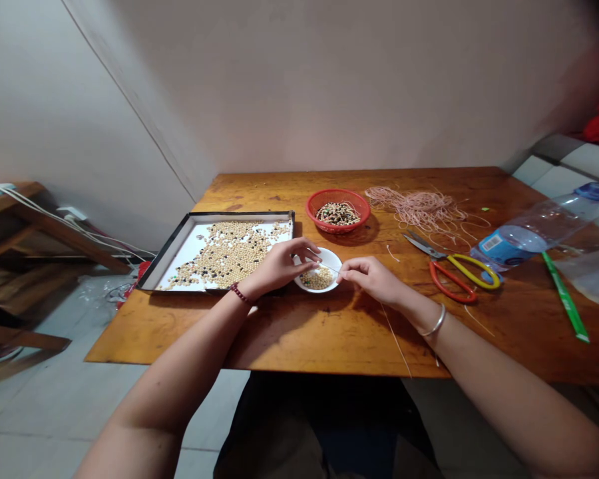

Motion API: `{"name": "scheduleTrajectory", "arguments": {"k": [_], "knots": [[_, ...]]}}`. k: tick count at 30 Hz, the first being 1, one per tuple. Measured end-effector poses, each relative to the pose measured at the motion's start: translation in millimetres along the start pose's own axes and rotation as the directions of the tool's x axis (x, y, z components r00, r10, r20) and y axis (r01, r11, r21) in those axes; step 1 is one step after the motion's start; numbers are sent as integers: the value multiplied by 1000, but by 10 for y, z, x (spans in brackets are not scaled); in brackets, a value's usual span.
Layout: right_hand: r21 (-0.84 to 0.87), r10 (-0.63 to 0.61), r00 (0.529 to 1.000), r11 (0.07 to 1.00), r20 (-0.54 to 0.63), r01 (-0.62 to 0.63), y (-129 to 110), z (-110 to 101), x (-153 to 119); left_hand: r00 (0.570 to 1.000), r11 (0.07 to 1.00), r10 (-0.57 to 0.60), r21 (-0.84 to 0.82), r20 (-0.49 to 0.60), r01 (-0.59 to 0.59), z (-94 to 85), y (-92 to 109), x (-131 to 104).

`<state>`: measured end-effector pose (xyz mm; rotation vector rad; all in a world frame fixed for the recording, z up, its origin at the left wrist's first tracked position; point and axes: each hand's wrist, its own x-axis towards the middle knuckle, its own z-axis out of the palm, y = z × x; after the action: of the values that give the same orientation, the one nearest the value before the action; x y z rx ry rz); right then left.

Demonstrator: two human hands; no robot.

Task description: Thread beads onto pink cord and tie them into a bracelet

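My left hand is over the left side of a small white bowl of beads, its fingers bent together around something too small to make out. At the bowl's right edge, my right hand pinches a thin strand that stretches between both hands. Cream, dark and a few green beads lie in the bowl. A pale thread trails below my right hand toward the table's front edge. To the left, a black-rimmed tray holds a wide spread of cream and dark beads.
Behind the bowl stands a red basket of beads. A tangle of pink thread, scissors with red and yellow handles, a plastic bottle and a green strip lie on the right of the wooden table.
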<state>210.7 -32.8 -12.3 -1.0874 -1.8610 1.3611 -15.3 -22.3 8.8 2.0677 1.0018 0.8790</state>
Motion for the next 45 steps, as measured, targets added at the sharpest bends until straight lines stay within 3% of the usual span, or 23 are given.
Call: {"name": "scheduleTrajectory", "arguments": {"k": [12, 20, 29, 45], "knots": [[-12, 15, 999, 1000, 37, -15, 41, 8, 9, 1000, 999, 14, 31, -2, -14, -6, 37, -11], [32, 1, 998, 999, 69, -3, -2, 14, -8, 994, 996, -59, -62, 88, 65, 1, 56, -20], [210, 112, 992, 970, 65, -124, -44, 16, -17, 996, 999, -52, 17, 76, 51, 18, 36, -26], [167, 141, 984, 973, 110, -158, -82, 16, -43, 998, 987, 13, 158, 60, -23, 35, 76, -32]]}}
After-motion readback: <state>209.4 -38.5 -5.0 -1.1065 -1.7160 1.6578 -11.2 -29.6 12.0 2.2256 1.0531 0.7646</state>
